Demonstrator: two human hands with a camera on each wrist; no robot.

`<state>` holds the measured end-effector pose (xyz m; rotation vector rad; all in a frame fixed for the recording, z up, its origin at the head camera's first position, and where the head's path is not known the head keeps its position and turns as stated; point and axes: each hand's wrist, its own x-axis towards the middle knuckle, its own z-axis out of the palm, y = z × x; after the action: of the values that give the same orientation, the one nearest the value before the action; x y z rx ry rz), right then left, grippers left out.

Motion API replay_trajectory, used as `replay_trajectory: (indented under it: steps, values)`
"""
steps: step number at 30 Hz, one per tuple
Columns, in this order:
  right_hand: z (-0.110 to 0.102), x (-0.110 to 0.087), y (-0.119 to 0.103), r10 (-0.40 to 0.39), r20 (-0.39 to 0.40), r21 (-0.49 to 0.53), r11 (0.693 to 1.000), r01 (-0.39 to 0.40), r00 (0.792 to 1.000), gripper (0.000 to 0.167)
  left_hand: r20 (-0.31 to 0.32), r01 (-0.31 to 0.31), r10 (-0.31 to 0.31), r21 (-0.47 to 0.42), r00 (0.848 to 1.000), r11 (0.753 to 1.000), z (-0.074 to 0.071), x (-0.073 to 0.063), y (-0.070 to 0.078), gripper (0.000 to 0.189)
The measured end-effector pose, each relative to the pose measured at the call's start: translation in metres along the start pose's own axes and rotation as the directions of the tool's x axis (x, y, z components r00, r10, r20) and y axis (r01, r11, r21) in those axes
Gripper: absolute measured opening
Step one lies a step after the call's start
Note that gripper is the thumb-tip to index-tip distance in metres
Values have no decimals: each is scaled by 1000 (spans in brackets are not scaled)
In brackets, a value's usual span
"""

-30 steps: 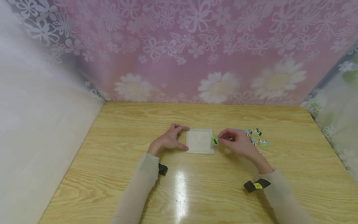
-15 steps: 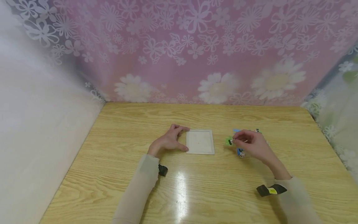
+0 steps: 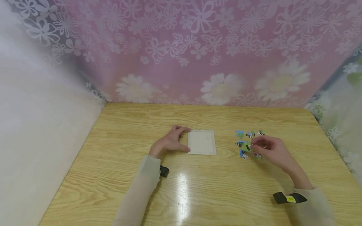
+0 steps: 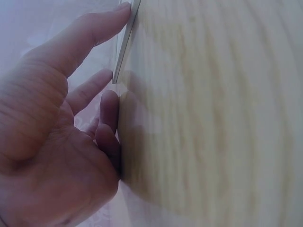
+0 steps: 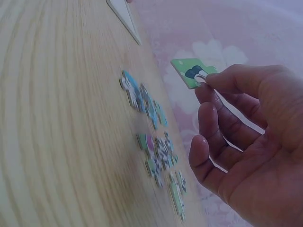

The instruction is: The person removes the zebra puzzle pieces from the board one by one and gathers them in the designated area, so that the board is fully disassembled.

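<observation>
My left hand (image 3: pixel 171 140) rests on the table, its thumb and index finger spread to touch the two left corners of a pale square puzzle tray (image 3: pixel 200 143). The left wrist view shows the thumb (image 4: pixel 90 33) on the tray's thin edge. Above the table, my right hand (image 3: pixel 272 150) pinches a green puzzle piece (image 5: pixel 191 71) with a black-and-white picture between thumb and index finger. Its other fingers are loosely bent. Below and around that hand lie several loose puzzle pieces (image 3: pixel 239 134); the hand covers some of them in the head view.
The wood-grain table (image 3: pixel 135 116) reaches back to a pink flowered curtain (image 3: pixel 181 62). A pale wall covering stands at the left (image 3: pixel 42 110). Both wrists wear black straps, the right one (image 3: pixel 289 198) with a yellow label.
My right hand has moved right, away from the tray, carrying the green piece over the loose pieces. My left hand has stayed at the tray's left side.
</observation>
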<state>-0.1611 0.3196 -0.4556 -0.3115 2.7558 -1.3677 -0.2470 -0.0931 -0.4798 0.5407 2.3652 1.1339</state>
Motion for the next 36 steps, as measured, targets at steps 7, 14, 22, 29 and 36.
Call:
replay_trajectory:
  steps: [7,14,22,29,36]
  values:
    - [-16,-11,15,-3,-23,-54,999,1,1000,16,11,-12,12,-7,1000,1000,0,0,0,85]
    - [-31,-19,26,41,-33,-88,995,-44,999,17,12,-7,7,-17,1000,1000,0,2,-2,85]
    - [-41,-27,40,83,-31,-97,992,-86,996,20,17,-3,3,-21,1000,1000,-2,1,-5,85]
    - [-48,-33,52,134,-14,-134,982,-134,991,24,19,1,0,-9,1000,1000,-3,1,-7,84]
    - [-46,-29,57,152,-34,-220,963,-156,988,24,20,1,-1,-5,1000,1000,-5,1,-9,84]
